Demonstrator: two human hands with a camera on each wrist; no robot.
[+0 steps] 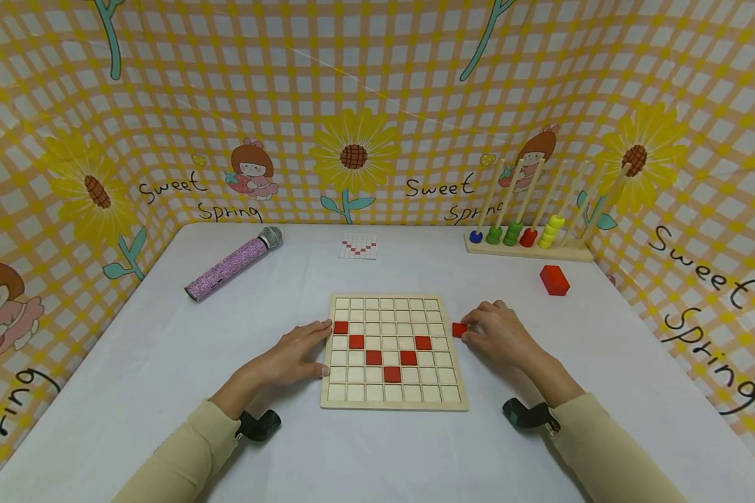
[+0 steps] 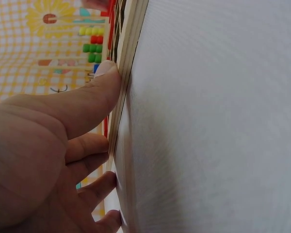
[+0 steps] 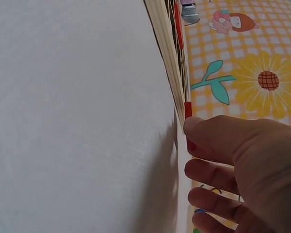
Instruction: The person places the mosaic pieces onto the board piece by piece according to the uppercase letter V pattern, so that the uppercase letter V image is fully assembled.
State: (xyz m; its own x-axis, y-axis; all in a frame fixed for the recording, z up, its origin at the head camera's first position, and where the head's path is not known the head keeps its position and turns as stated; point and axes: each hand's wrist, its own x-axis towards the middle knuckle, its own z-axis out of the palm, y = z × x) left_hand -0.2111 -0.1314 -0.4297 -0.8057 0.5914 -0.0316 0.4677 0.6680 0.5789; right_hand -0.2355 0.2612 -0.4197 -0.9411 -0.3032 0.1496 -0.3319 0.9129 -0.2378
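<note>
A wooden grid board (image 1: pixel 356 395) lies flat on the white table. Several red square tiles (image 1: pixel 392 374) sit in its cells, making a V shape whose right arm is shorter than its left. My left hand (image 1: pixel 292 355) rests against the board's left edge, thumb and fingertips touching it; the thumb (image 2: pixel 99 94) presses the rim in the left wrist view. Just right of the board, my right hand (image 1: pixel 500 332) pinches one more red tile (image 1: pixel 458 330) between thumb and fingers. That tile (image 3: pixel 188 109) shows edge-on in the right wrist view, close beside the board's edge.
A small card (image 1: pixel 358 247) with a red V pattern lies behind the board. At the back left is a glittery pink microphone (image 1: pixel 229 267). A wooden peg rack (image 1: pixel 528 246) with coloured beads stands at the back right, a red block (image 1: pixel 554 280) in front of it.
</note>
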